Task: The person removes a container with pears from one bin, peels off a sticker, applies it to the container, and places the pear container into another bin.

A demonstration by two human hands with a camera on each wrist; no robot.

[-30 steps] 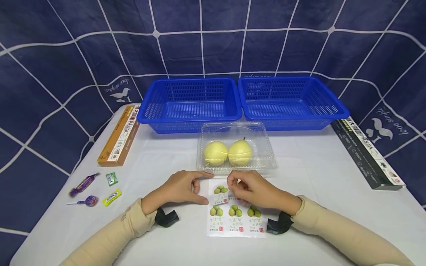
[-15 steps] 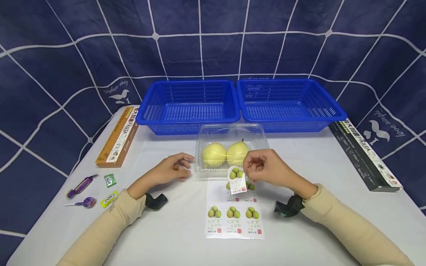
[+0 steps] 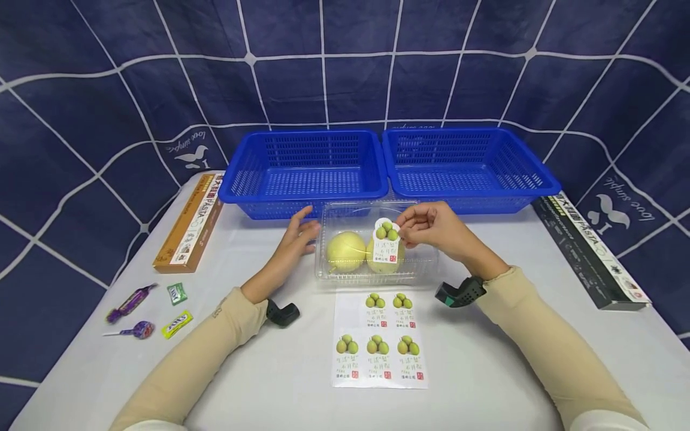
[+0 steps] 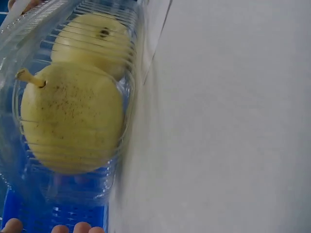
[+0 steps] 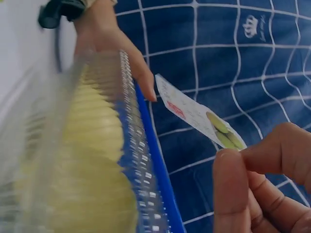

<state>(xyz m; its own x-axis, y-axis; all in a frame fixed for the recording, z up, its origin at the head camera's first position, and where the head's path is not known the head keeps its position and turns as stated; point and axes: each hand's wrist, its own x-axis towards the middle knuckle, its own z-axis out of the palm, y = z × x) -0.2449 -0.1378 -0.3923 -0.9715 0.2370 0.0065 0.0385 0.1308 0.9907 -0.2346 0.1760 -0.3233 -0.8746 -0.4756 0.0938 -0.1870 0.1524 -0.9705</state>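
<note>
My right hand (image 3: 438, 234) pinches a white pear sticker (image 3: 385, 250) by its upper right edge, over the clear plastic clamshell box (image 3: 338, 216). In the right wrist view the sticker (image 5: 192, 114) stands tilted, apart from the box, between thumb and forefinger. Two yellow-green pears (image 3: 346, 251) lie inside the closed box; the sticker partly hides the right one. Beside the box's left side is my left hand (image 3: 288, 251), fingers loosely extended, holding nothing. In front of the box lies the sticker sheet (image 3: 349, 311), with a blank spot at its upper left.
Two blue baskets (image 3: 304, 196) (image 3: 469, 193) stand behind the box. An orange-brown pasta box (image 3: 185, 230) lies at left, a black one (image 3: 587, 251) at right. Near the left edge are a purple-wrapped candy (image 3: 131, 303), a lollipop (image 3: 142, 329), a green packet (image 3: 176, 293) and a yellow one (image 3: 176, 324).
My right hand has lifted the sticker off the sheet and carried it forward over the box. My left hand has left the sheet and moved forward to the box's left side.
</note>
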